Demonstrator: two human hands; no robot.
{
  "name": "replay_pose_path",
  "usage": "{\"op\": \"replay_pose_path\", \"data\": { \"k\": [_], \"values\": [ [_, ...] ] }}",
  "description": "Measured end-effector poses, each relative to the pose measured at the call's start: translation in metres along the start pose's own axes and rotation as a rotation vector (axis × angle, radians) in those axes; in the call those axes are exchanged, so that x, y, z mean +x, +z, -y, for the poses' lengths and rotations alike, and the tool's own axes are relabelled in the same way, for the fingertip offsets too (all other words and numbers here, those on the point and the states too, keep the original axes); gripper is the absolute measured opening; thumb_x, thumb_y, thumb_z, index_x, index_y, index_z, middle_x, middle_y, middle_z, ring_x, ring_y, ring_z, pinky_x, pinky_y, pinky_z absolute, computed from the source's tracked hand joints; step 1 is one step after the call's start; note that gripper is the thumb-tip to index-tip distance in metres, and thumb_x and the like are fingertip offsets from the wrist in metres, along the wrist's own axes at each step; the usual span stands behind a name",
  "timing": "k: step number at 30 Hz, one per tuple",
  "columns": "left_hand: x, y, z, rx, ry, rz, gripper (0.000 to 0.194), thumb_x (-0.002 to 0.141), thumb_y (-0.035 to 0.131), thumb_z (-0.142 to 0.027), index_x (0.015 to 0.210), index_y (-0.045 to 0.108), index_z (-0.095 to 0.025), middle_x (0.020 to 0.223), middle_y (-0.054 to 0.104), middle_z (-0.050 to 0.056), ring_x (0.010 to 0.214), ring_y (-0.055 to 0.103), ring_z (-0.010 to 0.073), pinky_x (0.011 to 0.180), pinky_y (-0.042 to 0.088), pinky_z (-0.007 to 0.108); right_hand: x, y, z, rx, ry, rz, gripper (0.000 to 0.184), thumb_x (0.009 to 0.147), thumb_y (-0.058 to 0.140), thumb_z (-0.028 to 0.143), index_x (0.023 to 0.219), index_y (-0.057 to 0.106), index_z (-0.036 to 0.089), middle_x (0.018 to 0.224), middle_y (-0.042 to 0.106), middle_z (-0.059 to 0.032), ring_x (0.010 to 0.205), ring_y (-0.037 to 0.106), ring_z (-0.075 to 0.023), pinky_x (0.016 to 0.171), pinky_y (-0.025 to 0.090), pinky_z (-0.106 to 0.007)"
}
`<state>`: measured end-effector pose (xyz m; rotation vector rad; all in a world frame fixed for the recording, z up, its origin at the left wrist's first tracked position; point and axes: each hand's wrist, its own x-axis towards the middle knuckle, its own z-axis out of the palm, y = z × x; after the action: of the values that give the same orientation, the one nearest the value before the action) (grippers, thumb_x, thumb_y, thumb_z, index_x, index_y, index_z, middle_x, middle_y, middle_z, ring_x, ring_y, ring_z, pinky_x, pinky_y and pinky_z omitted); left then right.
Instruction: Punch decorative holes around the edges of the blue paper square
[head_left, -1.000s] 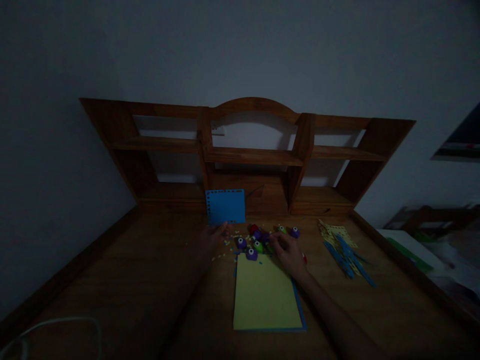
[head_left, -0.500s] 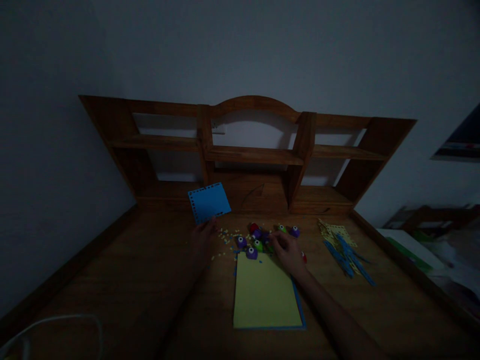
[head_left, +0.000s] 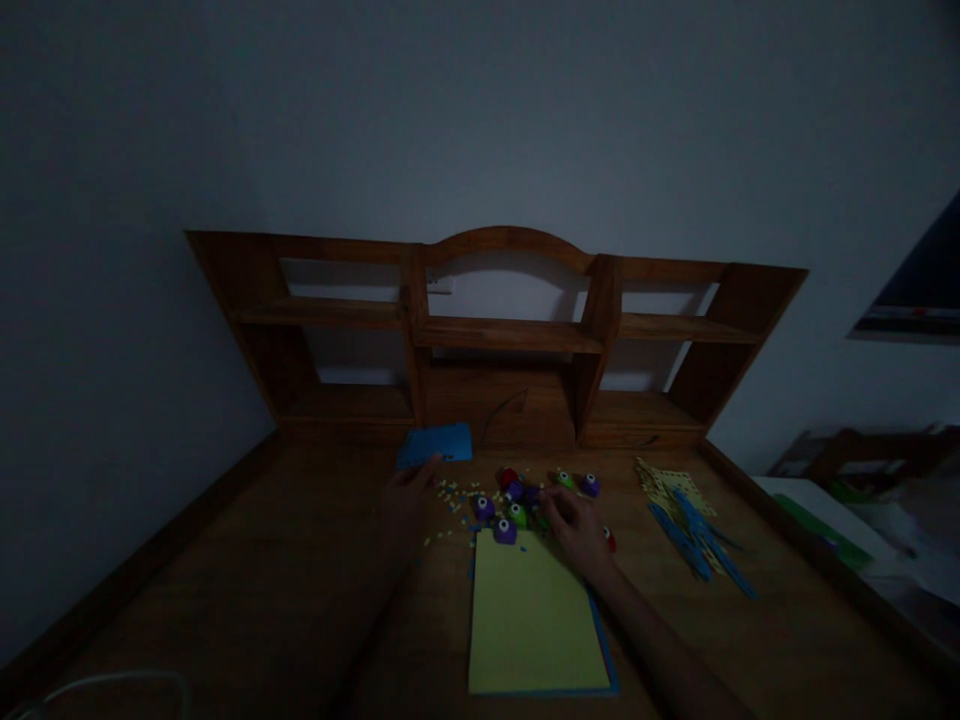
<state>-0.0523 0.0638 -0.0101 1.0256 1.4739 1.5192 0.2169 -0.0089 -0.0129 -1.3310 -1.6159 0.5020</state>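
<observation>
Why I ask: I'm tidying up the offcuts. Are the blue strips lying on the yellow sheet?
No, the blue strips lie on the desk, to the right of the yellow sheet and apart from it.

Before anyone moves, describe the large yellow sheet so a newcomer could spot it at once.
From the wooden shelf unit, look down to the desk. Mid-desk, nearer than the cluster of one-eyed pieces, the yellow sheet lies on blue paper. Unlike the yellow scraps with holes on the right, it is broad and rectangular.
</observation>
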Motion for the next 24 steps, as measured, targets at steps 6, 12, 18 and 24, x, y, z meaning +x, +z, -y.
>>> {"op": "replay_pose_path", "data": {
  "k": [6, 12, 18, 24],
  "values": [
    [-0.017, -0.002, -0.023, 0.082, -0.018, 0.011, 0.044, 0.059, 0.073, -0.057, 0.064, 0.069, -0.013, 0.066, 0.069, 0.008, 0.066, 0.062, 0.0209, 0.062, 0.044, 0.027, -0.001, -0.001, 0.003, -0.010, 0.013, 0.015, 0.030, 0.092, 0.046, 0.041, 0.086, 0.064, 0.018, 0.075, 0.065, -0.0030, 0.068, 0.059, -0.0182, 0.063, 0.042, -0.027],
    [-0.024, -0.004, -0.023, 0.193, 0.123, 0.025, 0.041, 0.072, 0.063, -0.058, 0.066, 0.071, -0.018, 0.074, 0.072, 0.008, 0.076, 0.066, 0.0254, 0.073, 0.045, 0.032, 0.000, 0.000, 0.003, -0.010, -0.009, 0.008, 0.029, 0.092, 0.046, 0.040, 0.084, 0.063, 0.018, 0.077, 0.065, -0.0024, 0.069, 0.059, -0.0174, 0.063, 0.040, -0.026],
    [0.001, -0.006, -0.005, 0.251, 0.148, 0.021, 0.051, 0.076, 0.054, -0.062, 0.059, 0.067, -0.016, 0.063, 0.068, 0.008, 0.067, 0.063, 0.0235, 0.068, 0.042, 0.031, 0.001, -0.001, 0.004, -0.012, -0.009, 0.009, 0.031, 0.093, 0.045, 0.042, 0.084, 0.063, 0.018, 0.074, 0.064, -0.0025, 0.066, 0.059, -0.0174, 0.060, 0.040, -0.027],
    [-0.002, -0.003, -0.017, 0.120, 0.050, 0.083, 0.048, 0.067, 0.065, -0.059, 0.078, 0.071, -0.013, 0.066, 0.069, 0.007, 0.065, 0.062, 0.0207, 0.063, 0.043, 0.028, 0.001, -0.002, 0.007, -0.024, -0.023, 0.010, 0.030, 0.093, 0.044, 0.041, 0.085, 0.063, 0.018, 0.078, 0.066, -0.0029, 0.070, 0.060, -0.0178, 0.064, 0.041, -0.027]
  ]
}}
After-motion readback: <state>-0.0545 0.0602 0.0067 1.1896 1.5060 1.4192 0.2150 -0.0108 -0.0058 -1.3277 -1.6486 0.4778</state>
